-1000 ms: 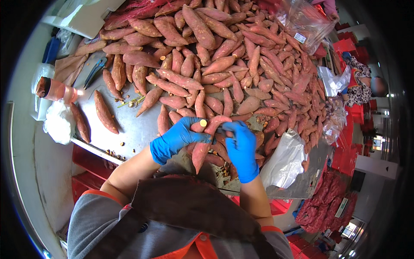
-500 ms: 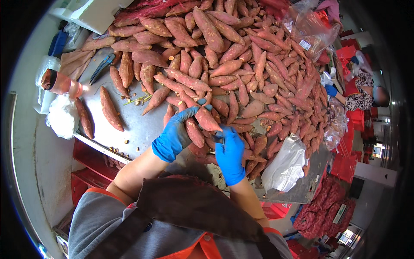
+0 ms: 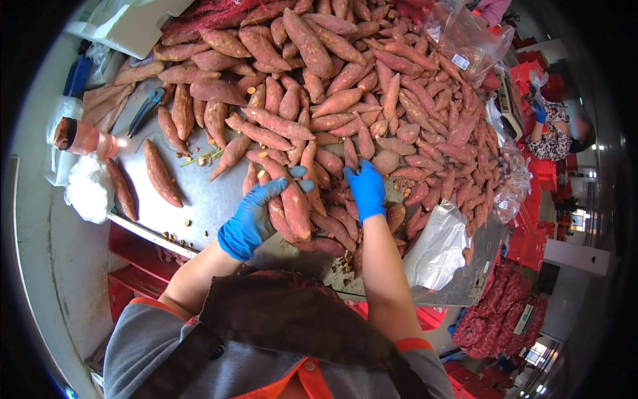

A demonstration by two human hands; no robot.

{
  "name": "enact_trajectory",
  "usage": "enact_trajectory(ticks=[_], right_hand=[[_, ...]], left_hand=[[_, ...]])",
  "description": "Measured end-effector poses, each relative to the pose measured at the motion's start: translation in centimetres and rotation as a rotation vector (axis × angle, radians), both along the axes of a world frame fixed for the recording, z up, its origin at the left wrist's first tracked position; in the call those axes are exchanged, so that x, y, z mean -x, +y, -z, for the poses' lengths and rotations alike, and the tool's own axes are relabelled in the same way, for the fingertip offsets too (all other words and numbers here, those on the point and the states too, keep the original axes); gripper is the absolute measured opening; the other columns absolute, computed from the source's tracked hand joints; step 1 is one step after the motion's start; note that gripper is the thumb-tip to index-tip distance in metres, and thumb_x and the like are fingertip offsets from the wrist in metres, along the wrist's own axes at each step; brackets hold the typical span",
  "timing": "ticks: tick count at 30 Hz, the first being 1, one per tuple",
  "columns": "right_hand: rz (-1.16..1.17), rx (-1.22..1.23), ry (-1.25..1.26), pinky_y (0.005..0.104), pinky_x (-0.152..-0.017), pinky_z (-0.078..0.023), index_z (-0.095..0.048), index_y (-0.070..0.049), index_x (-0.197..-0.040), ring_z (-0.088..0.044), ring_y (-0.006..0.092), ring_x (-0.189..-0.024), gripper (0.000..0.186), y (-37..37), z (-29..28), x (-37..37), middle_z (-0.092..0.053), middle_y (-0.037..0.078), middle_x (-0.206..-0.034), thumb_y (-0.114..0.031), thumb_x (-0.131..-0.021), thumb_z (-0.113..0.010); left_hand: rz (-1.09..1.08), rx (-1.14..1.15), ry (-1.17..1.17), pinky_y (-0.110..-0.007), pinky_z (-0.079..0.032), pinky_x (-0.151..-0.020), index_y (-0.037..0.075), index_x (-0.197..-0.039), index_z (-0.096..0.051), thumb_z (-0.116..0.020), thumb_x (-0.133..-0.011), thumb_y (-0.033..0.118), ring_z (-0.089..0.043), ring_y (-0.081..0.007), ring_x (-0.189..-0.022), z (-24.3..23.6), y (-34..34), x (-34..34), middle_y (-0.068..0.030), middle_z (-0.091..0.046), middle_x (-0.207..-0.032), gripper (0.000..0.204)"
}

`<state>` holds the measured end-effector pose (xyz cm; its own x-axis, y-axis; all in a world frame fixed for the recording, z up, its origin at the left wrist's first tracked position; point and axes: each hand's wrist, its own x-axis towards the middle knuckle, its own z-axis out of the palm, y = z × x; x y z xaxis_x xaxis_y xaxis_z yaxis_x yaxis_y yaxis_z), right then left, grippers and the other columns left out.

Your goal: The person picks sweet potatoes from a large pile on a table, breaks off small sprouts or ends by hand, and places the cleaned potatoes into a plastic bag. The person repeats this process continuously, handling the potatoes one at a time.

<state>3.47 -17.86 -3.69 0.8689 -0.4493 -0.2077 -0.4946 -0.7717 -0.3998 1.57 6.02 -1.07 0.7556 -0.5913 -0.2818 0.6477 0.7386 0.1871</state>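
your left hand (image 3: pixel 251 214): fingers wrapped round two sweet potatoes (image 3: pixel 294 205), side by side, mid-frame. your right hand (image 3: pixel 366 191) is at the pile (image 3: pixel 425 113), just right of centre; can't tell if its fingers grip anything. blue-and-black tool (image 3: pixel 147 111) upper left on the table (image 3: pixel 206 189), silvery bag (image 3: pixel 437 247) lower right of centre.

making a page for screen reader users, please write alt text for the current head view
A blue-gloved left hand holds sweet potatoes above a metal table, while the gloved right hand is at the near side of a large heap of them. A pink bottle is on the left, a silvery bag on the right.
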Motion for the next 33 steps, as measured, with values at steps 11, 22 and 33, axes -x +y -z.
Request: enact_trajectory(ticks=[11, 22, 33], right_hand=[[0.119, -1.249, -0.153, 0.0296, -0.089, -0.043, -0.048, 0.002, -0.124, -0.053, 0.0177, -0.103, 0.044, -2.0, -4.5, 4.3, -0.056, 0.008, -0.113, -0.010, -0.083, -0.058], [-0.122, -0.951, -0.351, 0.0297, -0.093, -0.040, -0.043, 0.000, -0.124, -0.051, 0.0170, -0.106, 0.047, 3.0, -8.9, 7.1, -0.052, 0.009, -0.118, 0.003, -0.078, -0.057], [0.227, -1.435, -0.392, 0.0266, -0.088, -0.041, -0.049, 0.000, -0.117, -0.053, 0.0140, -0.098, 0.033, 5.6, -8.9, 7.1, -0.055, 0.006, -0.108, -0.002, -0.084, -0.052]], left_hand=[[0.102, -0.176, -0.240, -0.033, -0.044, -0.093, -0.002, -0.127, -0.042, -0.055, -0.086, 0.021, -0.054, -0.0205, -0.107, -0.2, 0.8, -0.3, -0.0124, -0.055, -0.115, 0.049], [0.147, -0.113, -0.355, -0.029, -0.042, -0.092, -0.001, -0.114, -0.055, -0.058, -0.083, 0.006, -0.058, -0.0187, -0.099, -2.5, -2.7, -0.7, -0.0092, -0.061, -0.108, 0.032], [0.093, -0.298, -0.523, -0.030, -0.043, -0.091, -0.001, -0.109, -0.058, -0.064, -0.079, 0.016, -0.056, -0.0194, -0.102, -3.3, -3.5, 0.3, -0.0095, -0.060, -0.109, 0.036]])
